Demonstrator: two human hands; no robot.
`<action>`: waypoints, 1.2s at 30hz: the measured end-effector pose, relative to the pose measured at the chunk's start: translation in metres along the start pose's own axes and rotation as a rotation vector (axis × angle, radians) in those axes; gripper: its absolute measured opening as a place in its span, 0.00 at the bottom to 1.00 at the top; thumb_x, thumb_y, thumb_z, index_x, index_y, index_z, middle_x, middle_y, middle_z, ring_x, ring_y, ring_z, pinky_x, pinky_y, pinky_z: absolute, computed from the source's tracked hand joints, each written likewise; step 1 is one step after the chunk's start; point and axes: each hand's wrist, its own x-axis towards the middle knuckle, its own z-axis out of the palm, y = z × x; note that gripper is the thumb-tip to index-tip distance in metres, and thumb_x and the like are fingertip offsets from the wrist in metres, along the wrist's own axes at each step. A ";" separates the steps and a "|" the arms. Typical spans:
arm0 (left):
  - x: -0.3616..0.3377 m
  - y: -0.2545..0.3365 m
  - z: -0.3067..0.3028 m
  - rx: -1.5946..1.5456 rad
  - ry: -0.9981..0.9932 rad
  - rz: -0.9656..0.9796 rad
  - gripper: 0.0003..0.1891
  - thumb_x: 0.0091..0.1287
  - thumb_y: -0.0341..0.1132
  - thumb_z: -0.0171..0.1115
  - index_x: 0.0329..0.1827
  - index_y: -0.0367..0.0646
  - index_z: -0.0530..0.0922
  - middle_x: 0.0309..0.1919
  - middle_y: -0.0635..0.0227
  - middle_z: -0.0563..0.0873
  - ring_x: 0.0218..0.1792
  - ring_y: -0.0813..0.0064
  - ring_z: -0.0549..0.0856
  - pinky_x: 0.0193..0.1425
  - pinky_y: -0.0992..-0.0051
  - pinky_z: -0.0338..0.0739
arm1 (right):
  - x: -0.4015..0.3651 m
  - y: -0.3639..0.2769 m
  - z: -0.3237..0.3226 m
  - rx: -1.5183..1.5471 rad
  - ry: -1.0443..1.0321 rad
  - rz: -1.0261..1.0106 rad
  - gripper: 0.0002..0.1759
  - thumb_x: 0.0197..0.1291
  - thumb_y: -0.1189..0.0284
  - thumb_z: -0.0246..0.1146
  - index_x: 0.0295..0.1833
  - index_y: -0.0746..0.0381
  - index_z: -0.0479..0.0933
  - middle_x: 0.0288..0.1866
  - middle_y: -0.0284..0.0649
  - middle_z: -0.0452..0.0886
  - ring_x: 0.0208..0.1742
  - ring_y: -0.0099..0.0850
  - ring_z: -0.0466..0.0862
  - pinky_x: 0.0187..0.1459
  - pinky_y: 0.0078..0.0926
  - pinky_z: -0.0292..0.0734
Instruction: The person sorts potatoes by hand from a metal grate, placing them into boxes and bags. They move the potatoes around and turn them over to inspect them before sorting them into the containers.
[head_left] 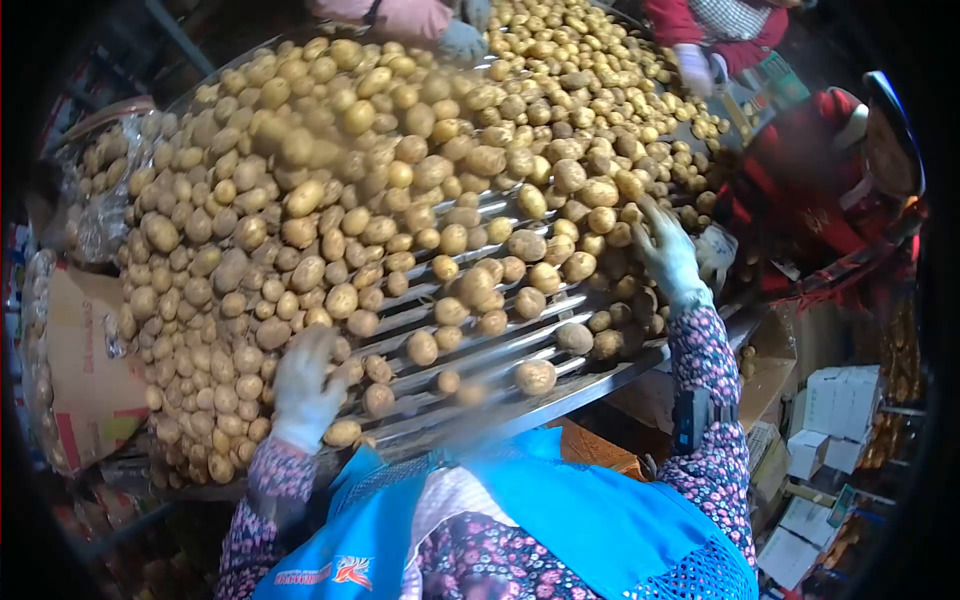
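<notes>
Potatoes (300,198) lie heaped across a slatted metal sorting table (480,365), thickest at the left and back. At the lower left, my left hand (308,388) in a pale glove rests among small potatoes, its fingers apart. A single potato (342,433) lies just beside its wrist. My right hand (668,255), also gloved, reaches to the right part of the heap with fingers stretched out, touching or just above potatoes there. Neither palm shows. Bare slats appear between scattered potatoes in the middle, including a larger potato (535,377) near the front edge.
A cardboard box (92,350) and a clear plastic bag (100,205) flank the left side. Across the table are one co-worker's gloved hand (462,42) and another's (693,70). A person in red plaid (810,180) is at the right. White boxes (838,405) stand lower right.
</notes>
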 end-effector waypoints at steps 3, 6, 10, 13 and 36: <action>-0.032 -0.018 0.013 0.121 0.041 -0.038 0.26 0.59 0.35 0.66 0.61 0.35 0.76 0.61 0.48 0.76 0.65 0.44 0.73 0.69 0.52 0.69 | 0.056 -0.011 -0.002 0.030 -0.069 0.043 0.18 0.67 0.62 0.58 0.61 0.52 0.78 0.54 0.46 0.83 0.59 0.44 0.81 0.58 0.42 0.77; -0.045 -0.005 0.030 0.320 -0.041 0.010 0.30 0.54 0.42 0.67 0.61 0.37 0.76 0.62 0.53 0.74 0.69 0.40 0.65 0.71 0.44 0.63 | 0.118 -0.011 0.018 -0.304 -0.287 0.201 0.26 0.67 0.52 0.60 0.67 0.50 0.76 0.60 0.50 0.82 0.60 0.47 0.81 0.62 0.41 0.75; -0.040 -0.002 0.029 0.203 0.003 -0.021 0.29 0.54 0.41 0.67 0.59 0.39 0.76 0.60 0.56 0.77 0.69 0.39 0.64 0.71 0.43 0.60 | 0.134 -0.021 0.018 -0.155 -0.554 0.262 0.27 0.63 0.58 0.65 0.67 0.51 0.75 0.63 0.48 0.81 0.64 0.46 0.79 0.65 0.40 0.73; -0.038 -0.002 0.028 0.204 0.015 -0.048 0.26 0.54 0.40 0.65 0.56 0.38 0.77 0.56 0.56 0.78 0.68 0.40 0.67 0.70 0.43 0.62 | 0.089 0.013 -0.001 0.526 -0.567 0.166 0.19 0.58 0.75 0.64 0.56 0.58 0.84 0.58 0.43 0.84 0.60 0.33 0.81 0.62 0.29 0.76; -0.036 -0.002 0.033 0.273 0.019 -0.062 0.24 0.55 0.37 0.63 0.55 0.37 0.78 0.54 0.57 0.78 0.65 0.40 0.70 0.66 0.44 0.65 | 0.010 -0.096 0.008 0.268 -0.486 -0.439 0.20 0.54 0.69 0.67 0.54 0.55 0.81 0.61 0.40 0.80 0.64 0.42 0.77 0.71 0.43 0.66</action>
